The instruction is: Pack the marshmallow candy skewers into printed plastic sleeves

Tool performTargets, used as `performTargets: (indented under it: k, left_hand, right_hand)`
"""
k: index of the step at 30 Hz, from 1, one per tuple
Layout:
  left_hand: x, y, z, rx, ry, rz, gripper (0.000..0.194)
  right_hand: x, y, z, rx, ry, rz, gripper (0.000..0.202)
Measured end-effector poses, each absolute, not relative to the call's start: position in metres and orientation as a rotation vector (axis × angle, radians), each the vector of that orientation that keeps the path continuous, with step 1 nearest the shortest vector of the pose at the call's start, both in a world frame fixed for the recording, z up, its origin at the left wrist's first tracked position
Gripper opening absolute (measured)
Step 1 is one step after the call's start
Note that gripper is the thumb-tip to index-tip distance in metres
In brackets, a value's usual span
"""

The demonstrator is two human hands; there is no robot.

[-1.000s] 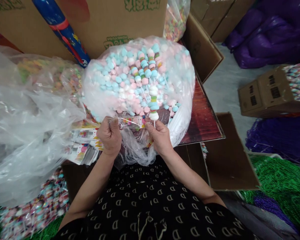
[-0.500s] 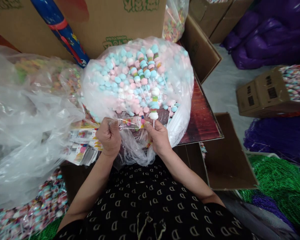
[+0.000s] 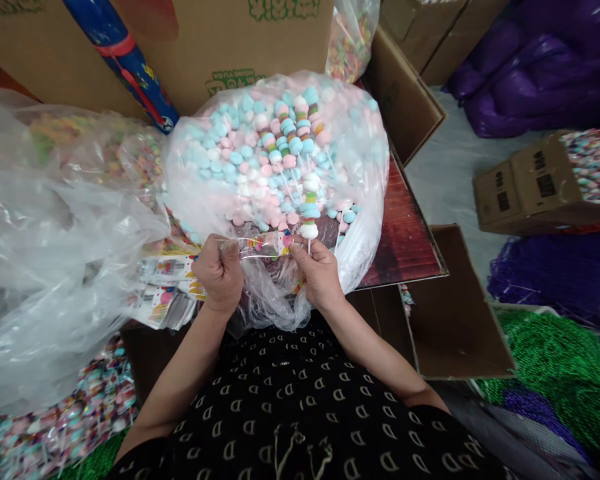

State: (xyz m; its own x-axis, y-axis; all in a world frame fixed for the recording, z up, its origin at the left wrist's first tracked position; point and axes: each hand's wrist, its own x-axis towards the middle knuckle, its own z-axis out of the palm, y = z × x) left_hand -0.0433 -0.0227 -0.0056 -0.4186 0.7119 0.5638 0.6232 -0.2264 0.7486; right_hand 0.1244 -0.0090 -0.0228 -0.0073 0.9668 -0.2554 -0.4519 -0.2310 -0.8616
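Between my hands a small clear printed wrapper (image 3: 265, 245) is stretched out sideways. My left hand (image 3: 221, 272) is closed on its left end. My right hand (image 3: 320, 270) pinches its right end and also holds the stick of a marshmallow skewer (image 3: 309, 207), which stands upright with white, green and blue pieces. Behind them a big clear plastic bag (image 3: 363, 160) is full of pink, blue and white marshmallows (image 3: 236, 159). Several finished skewers (image 3: 293, 133) lie on top of these. A stack of printed wrappers (image 3: 165, 303) lies left of my left hand.
A large cardboard box (image 3: 260, 47) stands behind the bag, with a blue tube (image 3: 135, 73) leaning there. Bulky clear plastic (image 3: 70, 267) covers the left side. At right are the wooden tabletop's edge (image 3: 405, 233), an open carton (image 3: 460, 307) and green strands (image 3: 555, 373).
Almost nothing differs. Both hands keep their hold on the wrapper and skewer, and the view has shifted very slightly.
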Motion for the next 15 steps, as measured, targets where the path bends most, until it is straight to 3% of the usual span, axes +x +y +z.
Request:
performTargets:
  k: [15]
  left_hand:
    - [-0.0424,-0.0222,-0.0056,1.813,1.858,1.761,0.053]
  right_hand:
    - [0.13,-0.0082,-0.0173,-1.047,-0.659,1.753,0.047]
